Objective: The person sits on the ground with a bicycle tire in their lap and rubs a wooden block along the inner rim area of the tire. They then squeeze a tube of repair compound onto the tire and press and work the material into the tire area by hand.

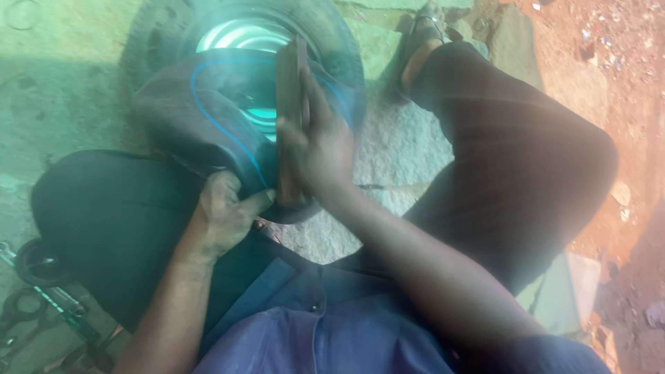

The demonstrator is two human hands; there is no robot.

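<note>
A black rubber inner tube (208,118) with a thin blue line lies draped over my left knee (104,208). My left hand (225,215) pinches the tube's near edge and holds it down. My right hand (315,142) grips a flat brown wooden block (291,104) standing on edge, pressed against the tube beside my left thumb. Behind the tube lies a black tyre (332,41) on a shiny metal wheel rim (242,34).
I sit on rough stone ground (402,145). My right leg (526,159) in dark trousers stretches to a sandalled foot (426,34). Scissors and small tools (28,312) lie at the lower left. Reddish dirt (623,83) fills the right side.
</note>
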